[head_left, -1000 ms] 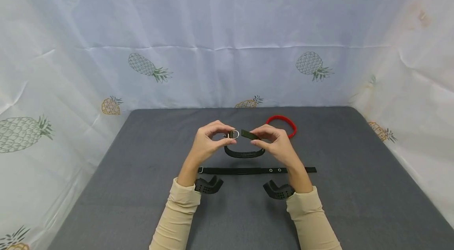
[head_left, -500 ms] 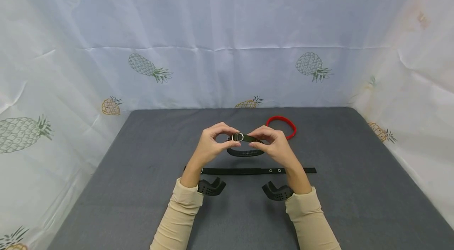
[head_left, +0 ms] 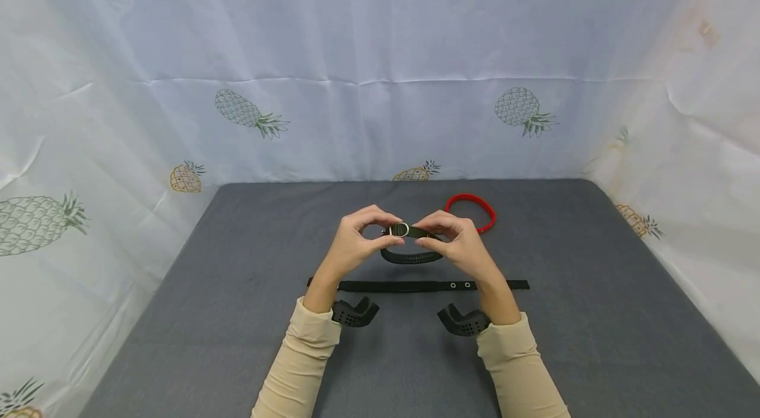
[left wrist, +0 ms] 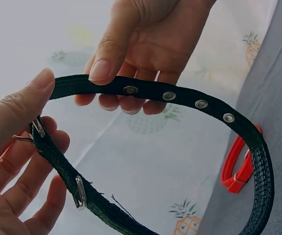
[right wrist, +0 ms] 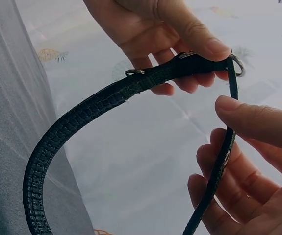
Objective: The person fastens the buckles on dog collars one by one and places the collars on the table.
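Observation:
A dark green pet collar (head_left: 411, 258), bent into a loop, is held up above the table between both hands. My left hand (head_left: 356, 237) pinches its buckle end, where a metal D-ring (right wrist: 240, 64) shows beside the fingertips. My right hand (head_left: 454, 237) pinches the eyelet end between thumb and fingers. The strap tip meets the buckle end at the left fingertips, which partly cover that spot. In the left wrist view several metal eyelets (left wrist: 169, 96) line the upper strap, and a metal loop (left wrist: 80, 192) sits on the lower part. The padded section hangs below.
A dark flat collar (head_left: 404, 286) lies stretched across the grey table (head_left: 404, 365) in front of the hands, partly behind the wrists. Farther back, beside the right hand, lies a red collar (head_left: 465, 196) in a ring. A pineapple-print curtain (head_left: 380, 128) surrounds the table.
The left hand has shifted slightly right, carrying the buckle end to the strap tip. The gap between the two ends has closed. Over the last half second the hands have barely moved.

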`<state>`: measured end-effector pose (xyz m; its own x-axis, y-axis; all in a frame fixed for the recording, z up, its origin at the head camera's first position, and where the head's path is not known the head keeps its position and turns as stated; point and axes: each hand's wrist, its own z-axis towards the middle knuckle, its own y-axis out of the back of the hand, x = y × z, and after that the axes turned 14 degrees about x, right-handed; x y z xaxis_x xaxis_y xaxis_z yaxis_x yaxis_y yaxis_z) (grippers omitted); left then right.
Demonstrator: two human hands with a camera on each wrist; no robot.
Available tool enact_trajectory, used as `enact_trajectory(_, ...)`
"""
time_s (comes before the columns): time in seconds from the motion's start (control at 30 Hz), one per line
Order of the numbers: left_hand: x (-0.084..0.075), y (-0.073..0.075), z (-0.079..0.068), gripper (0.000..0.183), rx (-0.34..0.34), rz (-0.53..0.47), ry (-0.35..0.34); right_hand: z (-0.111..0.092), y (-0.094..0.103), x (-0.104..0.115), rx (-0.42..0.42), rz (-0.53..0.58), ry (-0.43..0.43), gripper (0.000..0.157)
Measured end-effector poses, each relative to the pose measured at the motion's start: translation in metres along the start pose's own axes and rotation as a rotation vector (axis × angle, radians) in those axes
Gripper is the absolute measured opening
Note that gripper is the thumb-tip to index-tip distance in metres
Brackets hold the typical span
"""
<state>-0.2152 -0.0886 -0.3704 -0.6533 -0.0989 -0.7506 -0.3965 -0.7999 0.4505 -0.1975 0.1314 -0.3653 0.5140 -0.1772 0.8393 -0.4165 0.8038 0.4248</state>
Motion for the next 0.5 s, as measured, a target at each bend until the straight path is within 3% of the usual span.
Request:
enact_trajectory(0.27, 0.0005, -0.0007, 0.0, 0.029, -0.006, 0.018, 0.02, 0.0023, -0.003, -0.0007, 0.02, 0.058, -0.042, 0.025)
enact_trajectory(0.5, 0.0001, -0.0045, 0.0005, 0.027, -0.002, 0.005, 0.115, 0.0036, -0.007, -0.0008, 0.03, 0.145, 0.002, 0.034)
